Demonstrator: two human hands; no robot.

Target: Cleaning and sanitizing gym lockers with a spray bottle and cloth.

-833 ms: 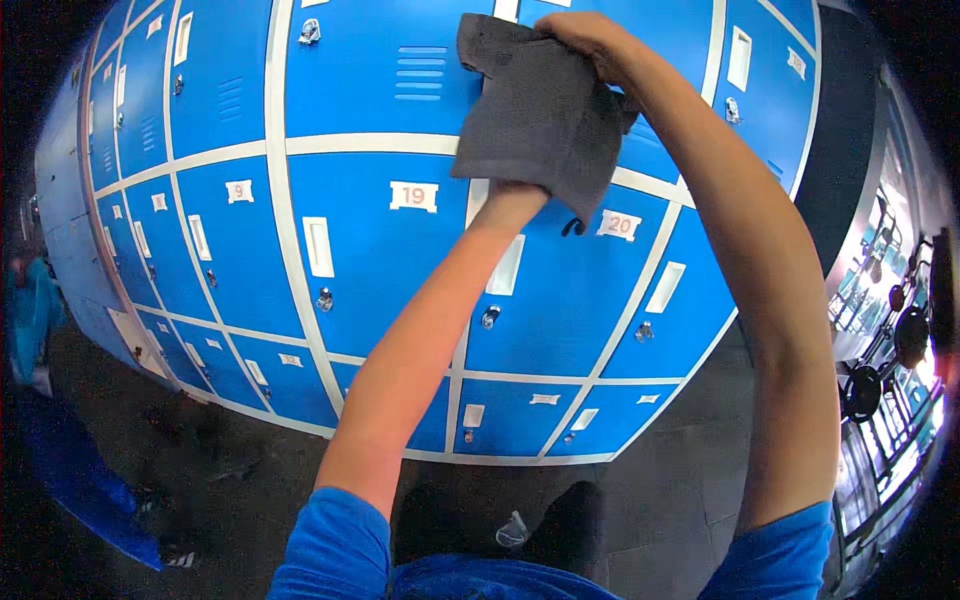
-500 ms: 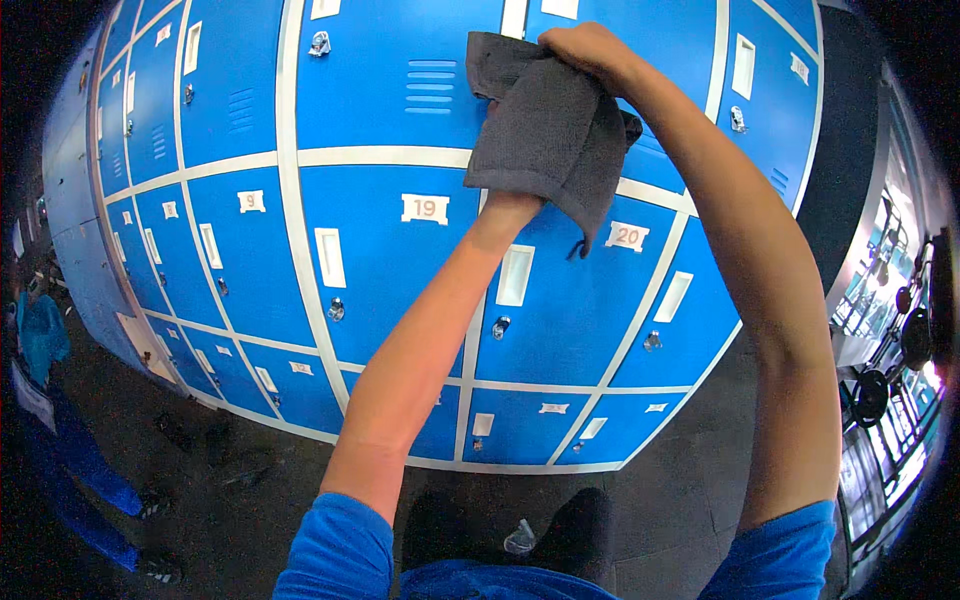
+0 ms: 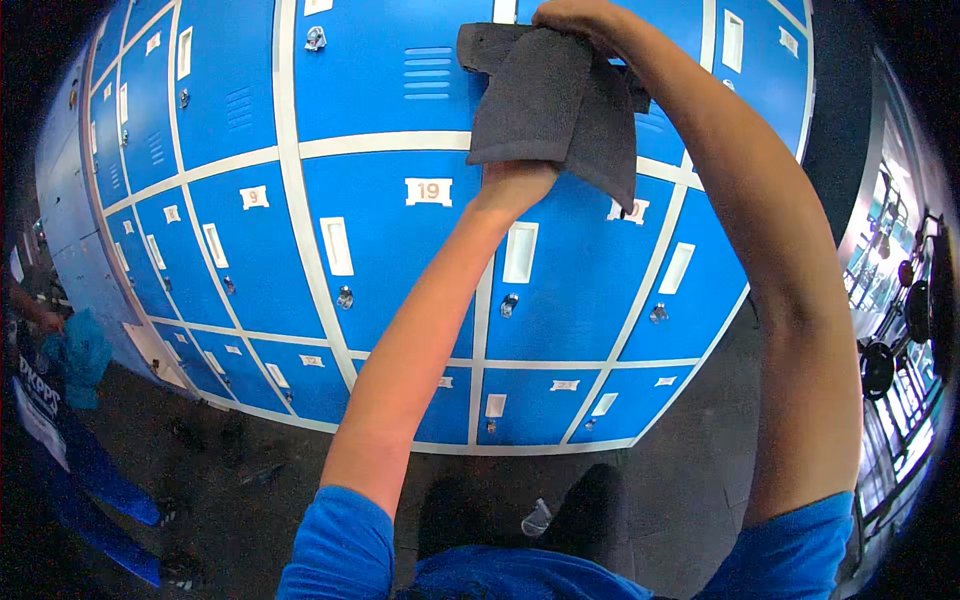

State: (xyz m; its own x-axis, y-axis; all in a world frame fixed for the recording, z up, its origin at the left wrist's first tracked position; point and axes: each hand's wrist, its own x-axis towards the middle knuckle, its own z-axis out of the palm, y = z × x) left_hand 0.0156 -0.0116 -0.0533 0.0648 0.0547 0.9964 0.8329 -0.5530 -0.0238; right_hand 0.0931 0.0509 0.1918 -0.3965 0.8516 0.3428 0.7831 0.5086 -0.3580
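A dark grey cloth hangs in front of the blue lockers, bunched and folded, with its lower edge loose. My right hand is at its top edge, bent at the wrist, with the fingers closed on the fabric. From below, my left hand reaches up behind the cloth. Only its wrist and heel show; the fingers are covered, so their pose is hidden. Behind the cloth stand the upper locker door with vent slots and the lower locker door, whose label the cloth partly covers.
Blue lockers with white frames, recessed handles and small metal locks fill the front. Another person in dark clothes and blue trousers stands at the far left, near a teal bag. A small clear object lies below me. Racks with round weights are at right.
The cloth and both hands have shifted slightly upward against the lockers. The cloth's lower corner now overlaps a locker label. The view has tilted a little, and the person at left shows more.
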